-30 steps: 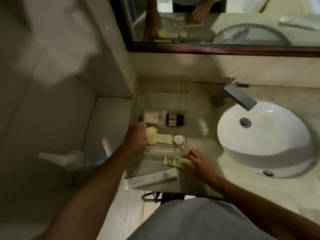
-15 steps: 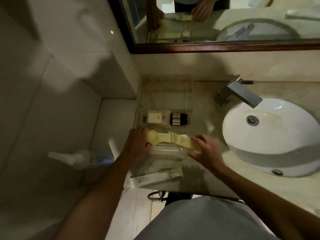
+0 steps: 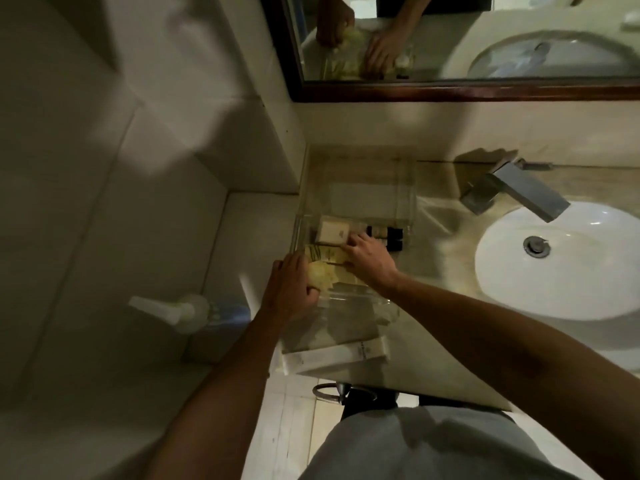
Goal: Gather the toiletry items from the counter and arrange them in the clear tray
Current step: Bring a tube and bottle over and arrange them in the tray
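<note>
Grey fabric of your clothing (image 3: pixel 433 445) filled the bottom edge, cut off by the frame. Just beyond it, a long white tube-shaped packet with small dark print (image 3: pixel 336 356) lay on the beige marble counter (image 3: pixel 433 306), near its front edge and outside the clear plastic tray (image 3: pixel 405 202). The tray's near wall was hard to trace; only faint glints marked it.

Your left hand (image 3: pixel 294 289) was curled around a crumpled pale yellow packet (image 3: pixel 320 275) at the tray's near left corner; whether the fingers truly gripped it or only pressed on it, I cannot tell. Your right hand (image 3: pixel 370 256) lay palm down inside the tray, fingers together, their tips on a flat yellow sachet with dark lines (image 3: pixel 325 253); the fingertips themselves blurred into it.

Just behind, a cream rectangular soap box (image 3: pixel 334 232) sat in the tray, and beside it small dark bottles (image 3: pixel 391 235), partly hidden by your right hand.

Farther right were the white oval sink basin (image 3: pixel 571 265) and a square chrome faucet (image 3: pixel 519 192). At left, a blurred white pump bottle (image 3: pixel 173 310) stood on a ledge. The dark-framed mirror (image 3: pixel 450 90) was cut off above.
</note>
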Motion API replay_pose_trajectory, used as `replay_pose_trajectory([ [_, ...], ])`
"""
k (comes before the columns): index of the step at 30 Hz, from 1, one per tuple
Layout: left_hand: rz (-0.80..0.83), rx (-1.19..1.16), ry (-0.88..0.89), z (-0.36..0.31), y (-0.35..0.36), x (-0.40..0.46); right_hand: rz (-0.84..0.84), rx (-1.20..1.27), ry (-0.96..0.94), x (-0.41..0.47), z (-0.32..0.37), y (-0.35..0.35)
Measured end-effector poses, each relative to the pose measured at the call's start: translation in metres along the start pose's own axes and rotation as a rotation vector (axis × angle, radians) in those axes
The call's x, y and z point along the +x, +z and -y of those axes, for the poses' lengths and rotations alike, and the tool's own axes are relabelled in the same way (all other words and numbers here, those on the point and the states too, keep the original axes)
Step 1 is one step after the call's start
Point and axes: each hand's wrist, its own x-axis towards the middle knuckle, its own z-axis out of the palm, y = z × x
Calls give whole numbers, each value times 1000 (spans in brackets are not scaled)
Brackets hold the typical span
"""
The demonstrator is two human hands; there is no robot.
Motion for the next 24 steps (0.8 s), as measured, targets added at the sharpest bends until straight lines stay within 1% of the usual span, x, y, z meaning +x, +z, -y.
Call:
replay_pose_trajectory([
  [4, 5, 27, 5, 5, 2, 3, 3, 122, -45, -6, 1, 2],
  [7, 25, 25, 12, 1, 2, 8, -59, 186, -40, -16, -2, 0],
  [12, 79, 52, 22, -7, 4, 29, -191, 303, 58, -62, -21, -8],
  [15, 114, 53, 102, -7, 3, 35, -238, 350, 100, -97, -34, -14],
  [18, 132, 23, 138, -7, 2, 34, -243, 390, 141, -113, -35, -16],
  [22, 184, 10, 71, -4, 6, 35, -232, 430, 139, -105, -22, -13],
  [24, 200, 29, 85, -3, 6, 35, -197, 447, 143, -102, -17, -13],
])
